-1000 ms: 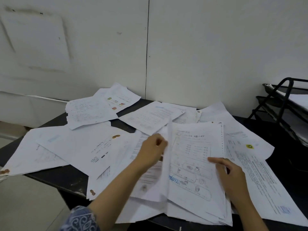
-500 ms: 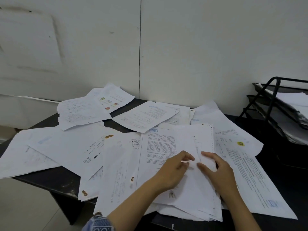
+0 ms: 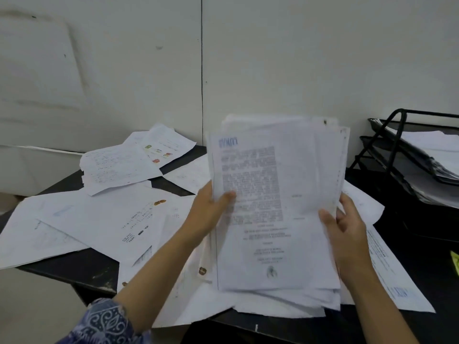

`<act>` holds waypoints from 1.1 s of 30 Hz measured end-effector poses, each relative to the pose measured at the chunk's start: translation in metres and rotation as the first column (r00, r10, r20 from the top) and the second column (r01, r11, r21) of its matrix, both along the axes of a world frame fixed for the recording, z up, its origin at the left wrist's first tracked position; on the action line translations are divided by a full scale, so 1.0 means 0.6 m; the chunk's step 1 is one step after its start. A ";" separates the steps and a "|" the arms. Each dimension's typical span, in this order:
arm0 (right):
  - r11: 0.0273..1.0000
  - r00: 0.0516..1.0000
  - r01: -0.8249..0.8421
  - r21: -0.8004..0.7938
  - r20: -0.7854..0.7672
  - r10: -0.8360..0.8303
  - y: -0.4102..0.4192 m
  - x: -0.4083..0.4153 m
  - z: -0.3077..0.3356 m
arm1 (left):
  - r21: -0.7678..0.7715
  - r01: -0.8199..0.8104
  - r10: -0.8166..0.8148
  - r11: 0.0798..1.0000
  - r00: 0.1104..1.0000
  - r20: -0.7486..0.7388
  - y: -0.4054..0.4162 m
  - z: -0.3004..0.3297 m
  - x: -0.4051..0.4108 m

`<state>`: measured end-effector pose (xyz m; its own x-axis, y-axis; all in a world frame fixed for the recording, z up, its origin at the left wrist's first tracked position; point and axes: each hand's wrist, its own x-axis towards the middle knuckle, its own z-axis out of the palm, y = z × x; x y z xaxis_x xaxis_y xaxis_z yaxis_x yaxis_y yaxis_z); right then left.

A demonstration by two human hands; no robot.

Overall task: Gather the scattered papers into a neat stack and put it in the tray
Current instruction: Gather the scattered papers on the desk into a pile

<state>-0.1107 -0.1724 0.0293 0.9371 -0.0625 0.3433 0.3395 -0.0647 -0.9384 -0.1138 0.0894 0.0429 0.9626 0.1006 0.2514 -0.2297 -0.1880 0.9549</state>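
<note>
A loose stack of white printed papers (image 3: 278, 199) stands tilted up above the black table (image 3: 82, 264), its lower edge on sheets lying there. My left hand (image 3: 211, 212) grips the stack's left edge, thumb on the front page. My right hand (image 3: 345, 232) grips the right edge, thumb in front and fingers behind. More papers (image 3: 99, 219) lie scattered on the left half of the table, with two overlapping sheets (image 3: 129, 162) at the back. A long sheet (image 3: 387, 271) lies to the right of the stack. The black wire tray (image 3: 397, 157) stands at the far right.
The tray rack has tiers that hold papers (image 3: 432, 145). A white wall (image 3: 248, 58) runs right behind the table. A small yellow-green object (image 3: 455, 263) shows at the right edge. Several sheets overhang the table's front and left edges.
The stack lay flat under both hands half a second ago; now both hands have lifted it upright by its side edges. The view has moved closer.
</note>
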 end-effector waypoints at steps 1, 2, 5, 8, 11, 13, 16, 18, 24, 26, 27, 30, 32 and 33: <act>1.000 0.998 0.011 -0.003 0.054 -0.010 0.005 0.000 0.019 | -0.019 -0.026 0.028 0.999 0.997 0.069 -0.004 0.018 0.001; 1.000 0.994 0.019 0.008 0.109 -0.020 0.011 0.000 0.040 | -0.043 -0.061 0.066 0.997 0.989 0.130 -0.007 0.038 0.003; 0.997 0.972 0.013 0.076 0.235 -0.030 0.026 -0.003 0.085 | -0.076 -0.115 0.132 0.990 0.950 0.282 -0.012 0.090 0.003; 0.989 0.972 -0.018 0.148 0.236 -0.017 0.038 -0.003 0.096 | -0.038 -0.119 0.125 0.992 0.915 0.384 -0.015 0.122 -0.001; 0.986 0.984 -0.030 0.163 0.179 0.000 0.048 -0.005 0.084 | -0.040 -0.129 0.134 0.991 0.906 0.401 -0.017 0.131 -0.005; 0.995 0.989 -0.031 0.095 0.147 0.017 0.058 -0.010 0.073 | -0.050 -0.126 0.136 0.991 0.918 0.372 -0.018 0.121 -0.008; 1.000 0.996 -0.010 -0.003 0.093 0.010 0.067 -0.011 0.057 | -0.027 -0.135 0.137 0.990 0.937 0.320 -0.019 0.102 -0.012; 0.999 0.993 0.042 -0.025 0.112 -0.039 0.069 -0.009 0.060 | -0.004 -0.167 0.158 0.986 0.923 0.350 -0.019 0.099 -0.016; 0.995 0.990 0.077 -0.059 0.126 -0.069 0.075 0.008 0.065 | -0.076 -0.192 0.207 0.978 0.904 0.375 -0.054 0.064 -0.037; 0.992 0.988 0.096 -0.079 0.130 -0.085 0.076 0.015 0.067 | -0.043 -0.141 0.147 0.989 0.928 0.341 -0.067 0.040 -0.049; 0.990 0.984 0.116 -0.084 0.146 -0.103 0.074 0.019 0.071 | -0.035 -0.113 0.118 0.993 0.936 0.333 -0.070 0.032 -0.054; 0.981 0.965 0.183 -0.066 0.202 -0.166 0.066 0.035 0.096 | -0.066 -0.022 0.040 0.998 0.957 0.286 -0.059 0.025 -0.064; 0.976 0.946 0.215 -0.042 0.256 -0.198 0.060 0.045 0.117 | -0.053 -0.009 0.023 0.999 0.961 0.277 -0.043 0.022 -0.066; 0.973 0.937 0.229 -0.027 0.276 -0.213 0.059 0.048 0.129 | -0.061 -0.017 0.033 0.998 0.962 0.269 -0.034 0.018 -0.067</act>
